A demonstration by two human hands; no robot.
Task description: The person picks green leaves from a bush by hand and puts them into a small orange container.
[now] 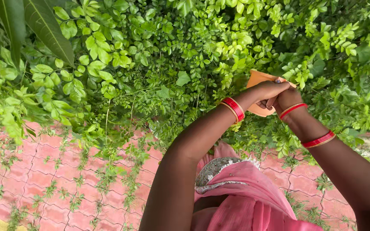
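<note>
Both hands meet at about two o'clock in the view, pressed against the green shrub (185, 55). The left hand (267, 90) lies on top, its fingers (282, 85) curled down over the near face of a flat orange card-like piece (258, 78). The right hand (288, 99) sits just under and behind it, toward four o'clock, fingers tucked out of sight, so I cannot tell how tightly they close, though they touch the same piece.

The orange piece shows in two parts: a corner poking out at eleven o'clock from the left hand, and a lower edge (263, 111) at six o'clock beneath the wrists. Its long axis seems to run from upper left to lower right, though the hands hide most of it. Leaves crowd the hands on every side. Red bangles (234, 109) ring both wrists. Below, red paving (31, 179) shows between trailing sprigs.
</note>
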